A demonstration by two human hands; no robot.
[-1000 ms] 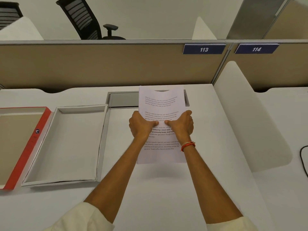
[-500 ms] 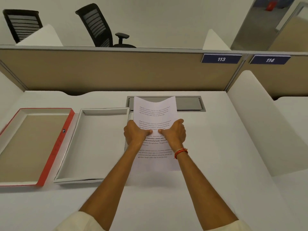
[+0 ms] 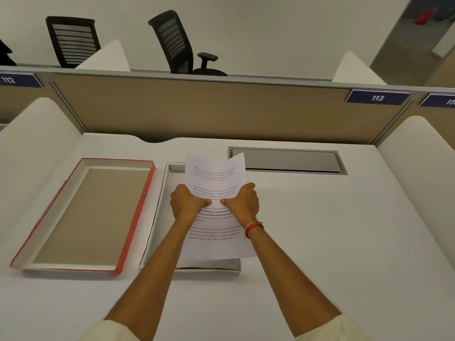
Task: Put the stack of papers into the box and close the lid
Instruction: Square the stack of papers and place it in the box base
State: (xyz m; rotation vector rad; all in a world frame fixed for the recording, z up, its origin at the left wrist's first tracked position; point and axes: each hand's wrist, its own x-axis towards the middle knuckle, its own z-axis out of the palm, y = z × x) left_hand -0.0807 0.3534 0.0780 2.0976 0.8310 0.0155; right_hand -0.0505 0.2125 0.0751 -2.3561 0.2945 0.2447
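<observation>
A stack of white printed papers [image 3: 214, 173] is held in the air by both hands, thumbs pressed on the top sheet near its middle. My left hand [image 3: 184, 201] grips its left edge, my right hand [image 3: 243, 201] its right edge. The papers hang over the shallow white box [image 3: 161, 212], covering most of its inside; only the box's left wall and front rim show. The red-edged lid [image 3: 138, 217] lies upside down on the desk just left of the box, its brown inside facing up.
A grey cable hatch [image 3: 288, 160] is set into the white desk [image 3: 320, 242] behind the hands. White curved side dividers [image 3: 418, 173] flank the desk, and a beige partition [image 3: 197, 112] closes the back. Two black office chairs stand beyond it.
Both hands have carried the papers leftward from the bare desk to above the white box. The box and the lid have stayed in place.
</observation>
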